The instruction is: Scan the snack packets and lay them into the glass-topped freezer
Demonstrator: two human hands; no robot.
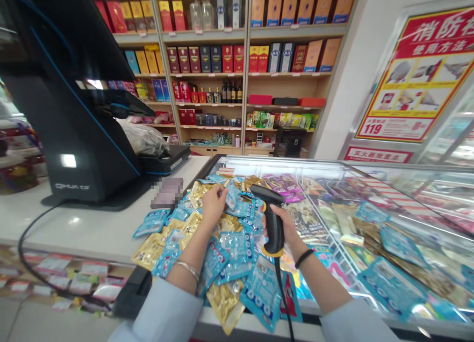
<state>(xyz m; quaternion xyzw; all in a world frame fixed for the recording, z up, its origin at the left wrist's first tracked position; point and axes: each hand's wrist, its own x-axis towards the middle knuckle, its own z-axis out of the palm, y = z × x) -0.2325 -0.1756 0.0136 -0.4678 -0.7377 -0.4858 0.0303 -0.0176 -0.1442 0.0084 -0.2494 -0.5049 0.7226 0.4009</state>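
My right hand [287, 226] is wrapped round the grip of a black and yellow barcode scanner [274, 228]. Its head points left over the pile, and a cable hangs from the base of the handle. My left hand [215, 204] is closed, with the fingertips pinching a small blue packet [232, 198] at the far side of the pile. Under both hands lie many blue packets [235, 253] and gold foil packets [225, 302], overlapping on a glass-topped freezer [333, 171]. Purple packets [285, 184] lie just beyond the scanner.
On the left, a black checkout terminal [92, 134] stands on a white counter [74, 228], its cable looping over the edge. A pixelated flat object [167, 193] lies beside the pile. More blue packets [392, 287] are at the right. Shelves of boxes [205, 58] line the back wall.
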